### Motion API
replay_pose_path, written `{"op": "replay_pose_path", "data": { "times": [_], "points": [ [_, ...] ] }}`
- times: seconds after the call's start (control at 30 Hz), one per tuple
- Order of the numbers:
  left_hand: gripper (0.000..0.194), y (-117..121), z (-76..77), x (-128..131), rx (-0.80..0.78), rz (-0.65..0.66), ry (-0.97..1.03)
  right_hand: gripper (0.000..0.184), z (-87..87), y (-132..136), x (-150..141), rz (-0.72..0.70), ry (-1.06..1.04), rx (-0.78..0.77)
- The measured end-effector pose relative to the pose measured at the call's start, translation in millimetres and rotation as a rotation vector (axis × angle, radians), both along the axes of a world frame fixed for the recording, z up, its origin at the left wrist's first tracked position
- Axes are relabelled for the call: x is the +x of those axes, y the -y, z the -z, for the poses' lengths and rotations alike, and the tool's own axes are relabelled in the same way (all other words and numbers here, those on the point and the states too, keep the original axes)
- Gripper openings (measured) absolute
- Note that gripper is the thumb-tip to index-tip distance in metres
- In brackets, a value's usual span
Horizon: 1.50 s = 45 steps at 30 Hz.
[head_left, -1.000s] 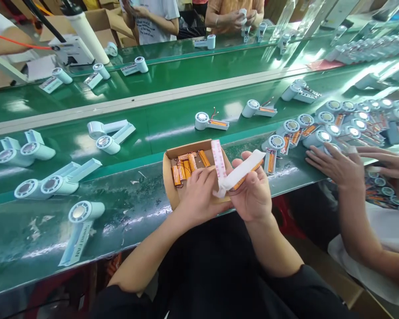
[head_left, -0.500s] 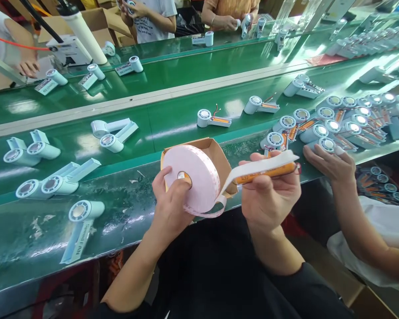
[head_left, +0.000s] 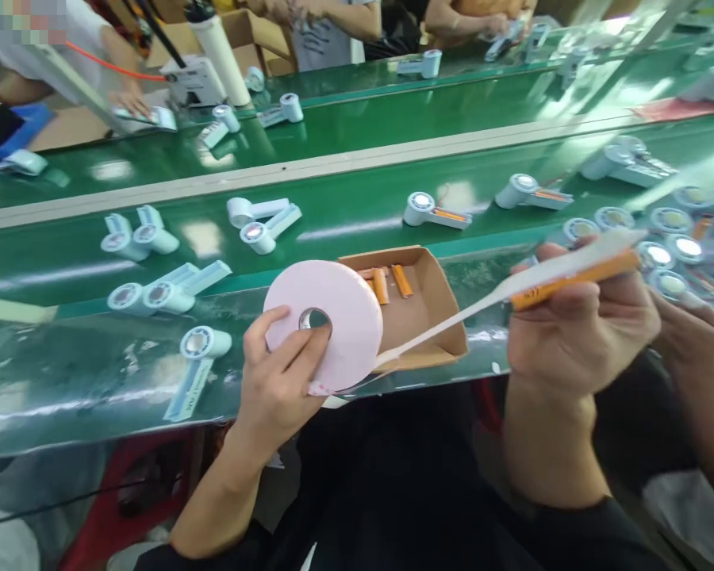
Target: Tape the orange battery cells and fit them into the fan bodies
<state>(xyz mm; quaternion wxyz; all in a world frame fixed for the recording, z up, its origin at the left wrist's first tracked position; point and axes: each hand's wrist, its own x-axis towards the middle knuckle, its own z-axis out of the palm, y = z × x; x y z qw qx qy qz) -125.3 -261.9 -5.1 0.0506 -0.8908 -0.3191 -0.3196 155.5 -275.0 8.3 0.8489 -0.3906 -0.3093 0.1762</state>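
My left hand (head_left: 285,373) grips a roll of foam tape (head_left: 351,317) with pale pink backing, its fingers at the core hole. A white tape strip (head_left: 440,327) runs taut from the roll to my right hand (head_left: 577,341). There my fingers are closed on an orange battery (head_left: 547,292), and the strip's end lies along its upper side. Behind the roll, an open cardboard box (head_left: 446,309) holds several orange batteries (head_left: 401,281). The right hand is slightly blurred.
Several light-blue fan housings (head_left: 199,349) lie on the green bench and conveyor (head_left: 345,198). More fans (head_left: 669,246) crowd the right, beside a co-worker's hand (head_left: 690,325). Other people work across the line. A red stool (head_left: 124,500) stands below at left.
My right hand has moved right and up with the battery, stretching the tape out from the roll. The box behind the roll shows more fully. The view has shifted left.
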Motion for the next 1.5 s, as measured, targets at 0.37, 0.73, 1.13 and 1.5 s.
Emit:
{"op": "replay_pose_path", "data": {
  "times": [0.37, 0.73, 1.13, 1.5],
  "points": [
    [0.04, 20, 26.7, 0, -0.003, 0.048, -0.026, 0.037, 47.1, -11, -66, -0.328, -0.039, -0.224],
    [0.071, -10, 59.9, -114, -0.436, -0.155, -0.204, 0.051, 33.2, -28, 87, -0.011, 0.029, -0.149],
    [0.033, -23, 49.2, -169, -0.405, -0.75, -0.217, 0.055, 71.0, 24, 79, 0.131, -0.134, -0.552],
    [0.03, -7, 103.2, -151, -0.009, -0.954, 0.252, 0.043, 77.4, 42, 75, 0.197, -0.229, -0.677]
  ]
}}
